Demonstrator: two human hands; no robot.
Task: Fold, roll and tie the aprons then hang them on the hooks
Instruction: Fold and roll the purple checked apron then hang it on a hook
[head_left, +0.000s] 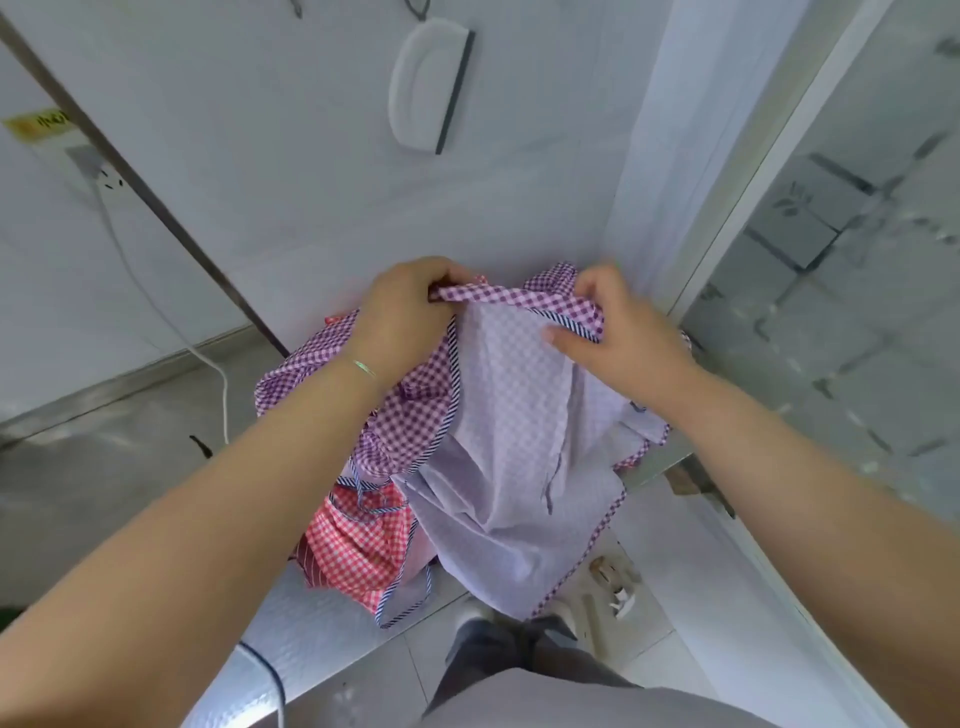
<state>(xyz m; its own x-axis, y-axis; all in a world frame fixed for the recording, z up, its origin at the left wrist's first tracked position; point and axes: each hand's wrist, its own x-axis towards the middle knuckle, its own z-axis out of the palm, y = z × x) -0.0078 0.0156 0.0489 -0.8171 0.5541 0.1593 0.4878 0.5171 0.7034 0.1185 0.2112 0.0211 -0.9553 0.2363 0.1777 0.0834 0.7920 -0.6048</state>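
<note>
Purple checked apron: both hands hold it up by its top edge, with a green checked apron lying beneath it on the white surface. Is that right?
Not quite. The head view shows the left hand and right hand holding the purple checked apron by its top edge, but the apron lying beneath it on the white surface is the red checked apron, not a green one.

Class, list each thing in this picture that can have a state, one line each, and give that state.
purple checked apron: unfolded, held up by its top edge, pale underside facing the camera
red checked apron: crumpled, lying loose, not folded or tied
left hand: shut on the purple apron's top edge
right hand: shut on the same top edge
white cable: plugged into the wall socket
</note>
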